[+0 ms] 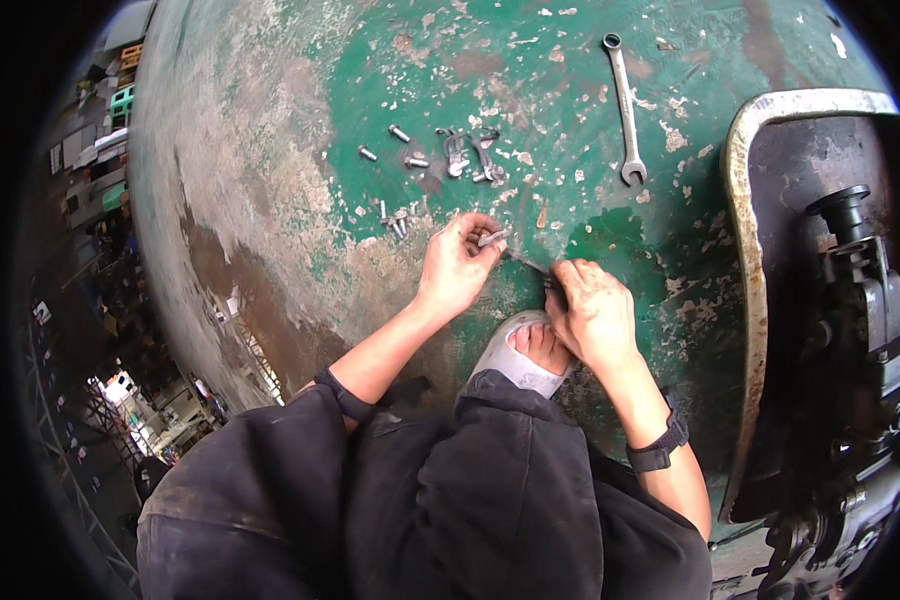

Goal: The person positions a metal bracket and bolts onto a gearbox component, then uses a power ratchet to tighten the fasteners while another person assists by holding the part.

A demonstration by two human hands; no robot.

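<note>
My left hand [458, 264] is closed, pinching a small grey metal piece [492, 238] between thumb and fingers. To its right my right hand [598, 308] grips a thin metal rod-like tool [528, 262]; its exact kind is hidden by the fingers. The tool's slim end reaches left toward the piece in my left hand, and I cannot tell whether they touch. Beyond my left hand several bolts lie loose on the floor, among them one bolt [399, 133] at the back. Beside them lie small metal brackets [456, 154].
A combination wrench [623, 112] lies on the worn green floor [550, 100] at far right. A metal-rimmed tray [748, 230] holding dark machine parts [875, 290] stands on the right. My sandalled foot [528, 352] is just below my hands. Shelves and crates fill the far left.
</note>
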